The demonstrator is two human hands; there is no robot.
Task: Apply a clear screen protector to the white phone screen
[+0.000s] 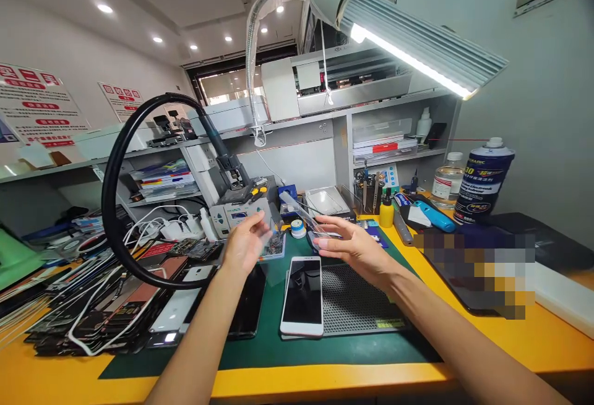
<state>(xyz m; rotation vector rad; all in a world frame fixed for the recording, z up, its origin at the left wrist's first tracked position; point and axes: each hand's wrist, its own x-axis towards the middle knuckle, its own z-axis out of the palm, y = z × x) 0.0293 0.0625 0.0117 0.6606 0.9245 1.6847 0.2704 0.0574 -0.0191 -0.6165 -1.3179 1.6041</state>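
Note:
My right hand (348, 241) grips a thin clear plastic piece (304, 212) between thumb and fingers, raised above the mat; I cannot tell whether it is a phone case or a lid. To its left, my left hand (245, 241) is in the air, fingers apart and slightly blurred, holding nothing. Below and between both hands lies a white smartphone (301, 297) with a dark screen facing up. It rests partly on a grey perforated pad (357, 300), over a green mat (320, 352). Under my left forearm, a black tablet-like device (248, 306) is partly hidden.
Stacked phone parts (125, 306) crowd the left side. A thick black hose (109, 188) arches above them from a rework station (236, 213). Overhead hangs a lit lamp (417, 40). At right stand a blue spray can (485, 182), a clear bottle (448, 179) and a yellow bottle (386, 212).

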